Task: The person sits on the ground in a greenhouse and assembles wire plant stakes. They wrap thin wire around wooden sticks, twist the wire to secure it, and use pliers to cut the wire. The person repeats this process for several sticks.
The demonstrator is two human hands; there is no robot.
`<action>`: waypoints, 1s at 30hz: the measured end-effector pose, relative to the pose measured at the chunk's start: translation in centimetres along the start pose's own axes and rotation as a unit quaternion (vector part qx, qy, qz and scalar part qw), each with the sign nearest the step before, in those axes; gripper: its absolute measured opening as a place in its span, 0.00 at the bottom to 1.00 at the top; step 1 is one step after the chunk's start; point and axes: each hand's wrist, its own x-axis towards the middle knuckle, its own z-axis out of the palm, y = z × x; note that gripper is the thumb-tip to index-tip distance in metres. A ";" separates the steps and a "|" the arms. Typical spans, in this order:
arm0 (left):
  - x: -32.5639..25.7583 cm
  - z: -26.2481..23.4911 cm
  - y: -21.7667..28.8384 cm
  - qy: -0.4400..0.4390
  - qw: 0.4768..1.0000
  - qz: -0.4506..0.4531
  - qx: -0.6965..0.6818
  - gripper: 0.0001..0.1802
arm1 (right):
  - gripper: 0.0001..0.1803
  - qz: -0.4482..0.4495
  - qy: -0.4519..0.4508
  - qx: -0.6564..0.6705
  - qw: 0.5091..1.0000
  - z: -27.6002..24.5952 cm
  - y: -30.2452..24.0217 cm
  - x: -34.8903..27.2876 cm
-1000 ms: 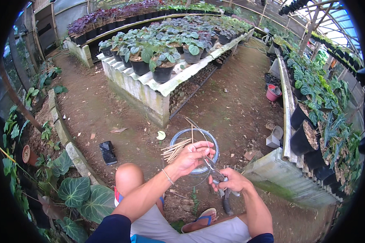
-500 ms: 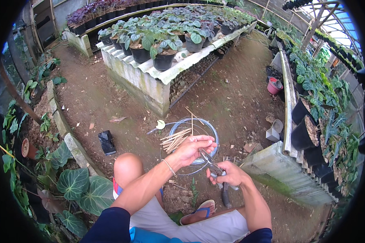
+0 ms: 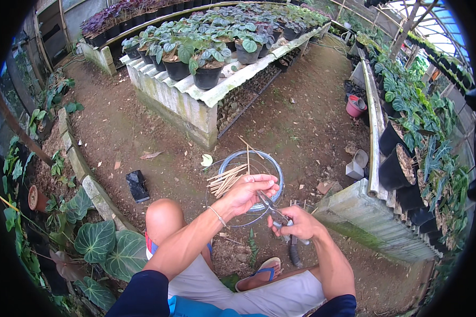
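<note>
My right hand (image 3: pixel 300 222) is wrapped round the handles of a pair of metal pliers (image 3: pixel 272 210). Their jaws point up and left, right beside the fingertips of my left hand (image 3: pixel 247 193). Thumb and fingers of that left hand are pinched together; what they hold is too thin or hidden to make out. Below my hands on the soil lies a coil of blue-grey wire (image 3: pixel 279 180), partly covered by the left hand. Beside it rests a bundle of thin wooden sticks (image 3: pixel 223 180), with one stick (image 3: pixel 248 158) standing out above my left hand.
A dark-handled tool (image 3: pixel 294 255) lies under my right hand. A black packet (image 3: pixel 137 186) sits on the soil to the left. Ahead stands a corrugated-topped bench (image 3: pixel 169 108) with potted plants; a low block wall (image 3: pixel 373 222) with pots borders the right, large-leaved plants (image 3: pixel 124 254) the left.
The view has shifted slightly. Both hands stay close together, and the pliers remain in my right hand with their jaws beside my left fingertips.
</note>
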 end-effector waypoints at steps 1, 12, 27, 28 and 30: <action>0.0 0.0 0.0 -0.010 1.000 0.003 -0.002 0.18 | 0.16 0.001 0.007 -0.006 1.000 0.0 -0.1 0.0; -0.9 -0.2 3.2 0.065 0.993 0.091 0.023 0.12 | 0.10 -0.076 0.081 -0.140 0.984 -0.2 -0.1 0.3; -3.5 0.0 7.2 0.103 0.953 0.220 0.181 0.33 | 0.30 0.369 0.054 -0.359 0.856 2.3 15.7 7.6; -3.4 -0.1 7.1 0.094 0.952 0.220 0.190 0.33 | 0.29 0.387 0.035 -0.356 0.850 2.8 16.1 8.0; -3.3 -0.2 6.8 0.101 0.950 0.215 0.201 0.33 | 0.28 0.359 0.044 -0.319 0.876 3.2 16.0 8.5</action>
